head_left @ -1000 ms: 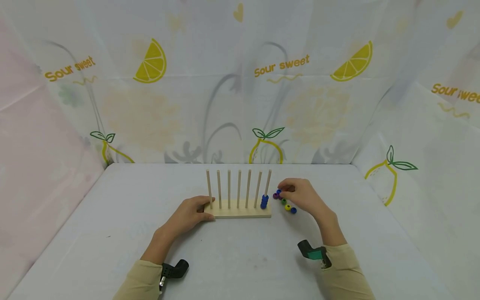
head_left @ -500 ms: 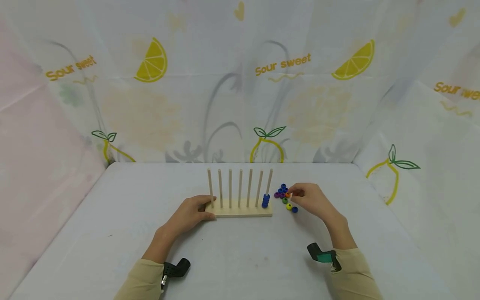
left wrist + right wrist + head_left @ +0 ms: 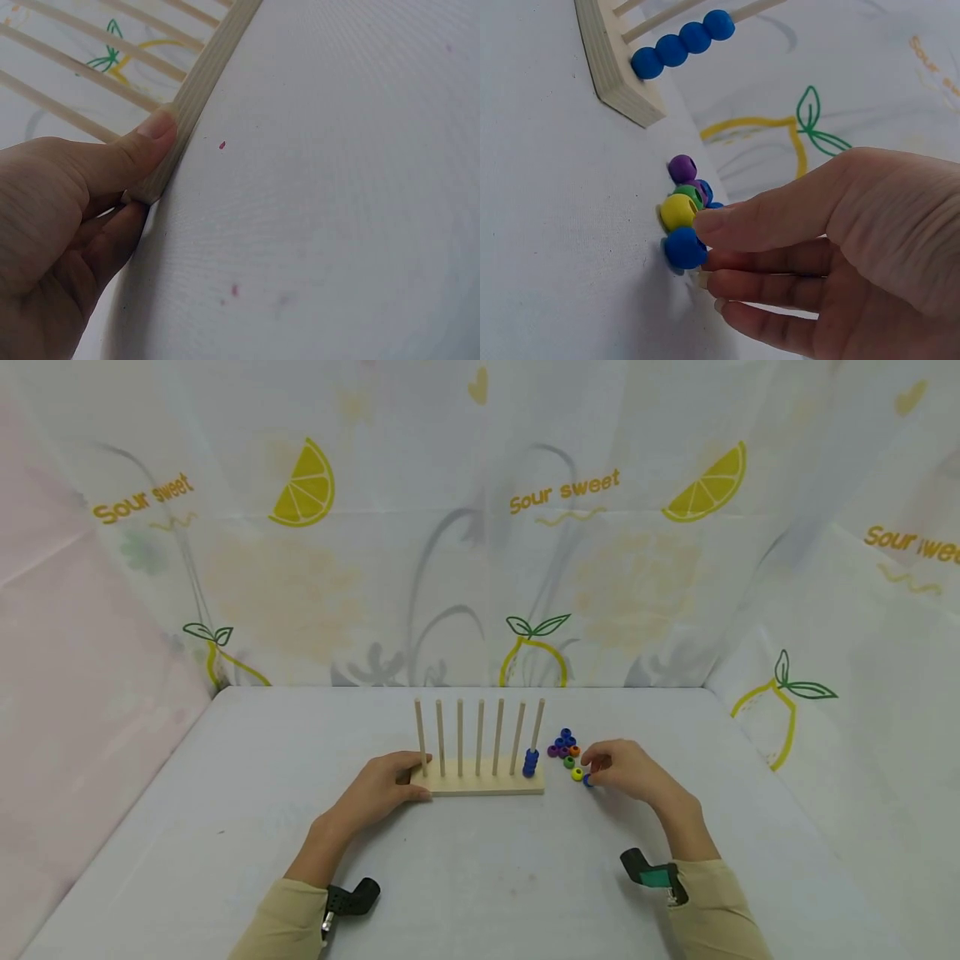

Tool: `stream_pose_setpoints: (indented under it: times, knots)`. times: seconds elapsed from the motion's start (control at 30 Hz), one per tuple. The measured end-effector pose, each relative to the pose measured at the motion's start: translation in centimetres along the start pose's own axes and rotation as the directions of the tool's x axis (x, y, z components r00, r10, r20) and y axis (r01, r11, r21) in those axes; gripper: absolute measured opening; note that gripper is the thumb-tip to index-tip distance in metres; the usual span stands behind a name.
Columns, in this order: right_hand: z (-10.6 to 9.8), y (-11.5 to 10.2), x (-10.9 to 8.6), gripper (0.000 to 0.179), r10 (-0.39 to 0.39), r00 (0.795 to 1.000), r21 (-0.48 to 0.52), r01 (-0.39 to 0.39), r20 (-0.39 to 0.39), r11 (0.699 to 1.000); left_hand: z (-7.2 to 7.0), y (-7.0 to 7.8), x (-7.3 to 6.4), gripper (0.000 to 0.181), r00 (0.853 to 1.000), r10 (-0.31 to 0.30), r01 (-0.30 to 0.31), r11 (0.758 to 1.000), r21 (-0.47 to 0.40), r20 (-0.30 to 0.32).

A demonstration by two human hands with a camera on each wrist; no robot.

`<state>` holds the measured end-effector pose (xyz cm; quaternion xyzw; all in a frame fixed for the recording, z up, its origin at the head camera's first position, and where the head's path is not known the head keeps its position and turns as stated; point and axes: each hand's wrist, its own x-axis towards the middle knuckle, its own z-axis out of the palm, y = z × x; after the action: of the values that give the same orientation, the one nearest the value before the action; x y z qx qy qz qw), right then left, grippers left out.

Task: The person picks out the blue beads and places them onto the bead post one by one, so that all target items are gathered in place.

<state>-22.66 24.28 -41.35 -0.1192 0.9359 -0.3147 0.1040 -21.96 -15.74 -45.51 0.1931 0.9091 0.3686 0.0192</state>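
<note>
Wooden peg rack (image 3: 487, 787) with loose beads at its right end, on a white-covered desk (image 3: 465, 877). The rack stands upright on its flat base; four blue beads (image 3: 672, 50) are threaded on the rightmost peg (image 3: 537, 722). The left hand (image 3: 375, 787) holds the rack's left end, its grip closed across the base, with the thumb (image 3: 142, 146) along the front edge. The right hand (image 3: 630, 768) brings its grip, narrow, to the nearest loose blue bead (image 3: 684, 248), which lies on the desk just beside the yellow bead (image 3: 675, 213); the fingertips meet the bead's side, but whether they pinch it firmly cannot be told. Beyond lie the green bead (image 3: 568, 764), the orange bead (image 3: 574, 751), two purple beads (image 3: 552, 751) and a cluster of blue beads (image 3: 566, 733).

Handling, as judged from appearance: the bead is probably light and hard, its smooth, rounded surface apt to roll or slip under a one-sided push. It is best taken at opposite sides between thumb and forefinger, leaving the bore uncovered. The rack seems stiff and fairly light, the slender pegs being its weakest parts; the base end is the sound place to hold.
</note>
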Motion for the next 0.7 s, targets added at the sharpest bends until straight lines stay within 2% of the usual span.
stream_pose_setpoints:
  times: [0.17,0.7]
  knots:
    - [0.14,0.12,-0.08,0.022,0.032,0.999,0.001,-0.032,0.025,0.999,0.08,-0.03,0.02,0.053,1.000,-0.005,0.005,1.000,-0.002,0.000]
    - [0.51,0.95,0.10,0.016,0.024,1.000,-0.008,-0.024,0.011,1.000,-0.01,-0.11,-0.06,0.055,1.000,-0.008,0.008,1.000,-0.007,0.001]
